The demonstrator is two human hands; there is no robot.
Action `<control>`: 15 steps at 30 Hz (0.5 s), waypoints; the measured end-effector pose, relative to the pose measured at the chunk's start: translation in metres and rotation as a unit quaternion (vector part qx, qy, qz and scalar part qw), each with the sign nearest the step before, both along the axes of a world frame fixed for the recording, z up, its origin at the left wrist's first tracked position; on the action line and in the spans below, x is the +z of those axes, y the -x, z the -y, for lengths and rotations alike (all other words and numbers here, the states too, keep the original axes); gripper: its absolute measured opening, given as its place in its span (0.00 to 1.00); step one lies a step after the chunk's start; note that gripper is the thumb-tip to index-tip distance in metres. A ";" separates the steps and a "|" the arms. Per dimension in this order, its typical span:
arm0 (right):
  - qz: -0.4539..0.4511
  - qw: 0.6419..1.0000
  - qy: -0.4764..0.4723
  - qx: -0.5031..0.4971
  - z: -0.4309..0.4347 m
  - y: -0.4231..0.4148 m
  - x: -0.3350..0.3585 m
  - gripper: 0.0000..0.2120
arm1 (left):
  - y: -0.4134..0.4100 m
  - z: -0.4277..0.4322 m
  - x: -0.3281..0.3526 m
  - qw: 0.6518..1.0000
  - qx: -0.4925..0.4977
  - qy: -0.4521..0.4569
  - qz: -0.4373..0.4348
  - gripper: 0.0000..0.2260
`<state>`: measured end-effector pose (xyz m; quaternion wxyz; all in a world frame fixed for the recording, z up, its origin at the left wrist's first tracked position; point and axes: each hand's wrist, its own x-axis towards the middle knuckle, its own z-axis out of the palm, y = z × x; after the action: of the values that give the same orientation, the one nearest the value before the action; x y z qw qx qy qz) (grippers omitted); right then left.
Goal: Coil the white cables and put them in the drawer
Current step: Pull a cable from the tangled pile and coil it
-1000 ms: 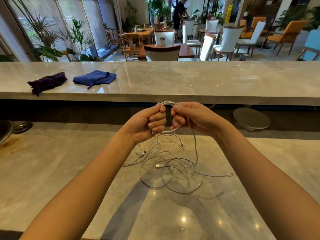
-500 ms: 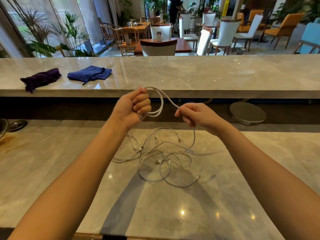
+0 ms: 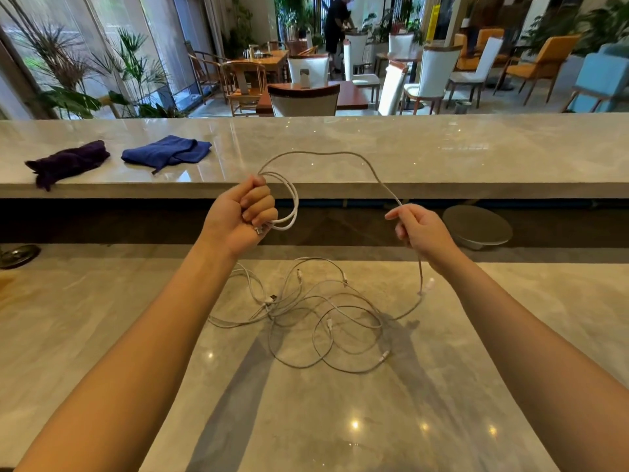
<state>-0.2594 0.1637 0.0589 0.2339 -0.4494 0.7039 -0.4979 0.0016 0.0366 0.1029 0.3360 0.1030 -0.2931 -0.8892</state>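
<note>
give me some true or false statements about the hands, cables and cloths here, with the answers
1. The left hand grips several loops of white cable. True.
2. The right hand holds nothing. False: it pinches the same cable's free run, which hangs down from it.
3. A tangle of white cables lies on the lower counter. True.
4. The blue cloth lies over the tangle. False: it lies on the upper ledge, beside the purple cloth.
</note>
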 end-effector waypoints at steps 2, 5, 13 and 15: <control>-0.048 0.997 -0.055 -0.003 0.007 0.004 0.001 0.13 | 0.005 -0.005 0.002 1.000 -0.020 0.018 0.013 0.16; -0.132 0.979 -0.149 0.044 0.007 0.005 0.002 0.20 | 0.011 -0.013 0.007 0.998 -0.037 0.035 0.044 0.13; -0.167 0.967 0.036 0.191 0.026 -0.054 0.044 0.22 | 0.022 -0.025 0.007 0.991 -0.137 0.010 0.011 0.15; -0.112 0.969 0.060 0.212 0.029 -0.061 0.046 0.14 | 0.023 -0.025 0.009 0.986 -0.164 -0.003 -0.028 0.15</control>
<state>-0.1982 0.1350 0.1049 0.2263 -0.6541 0.5832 -0.4252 -0.0211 0.0615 0.1116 0.1931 0.0295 -0.2940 -0.9357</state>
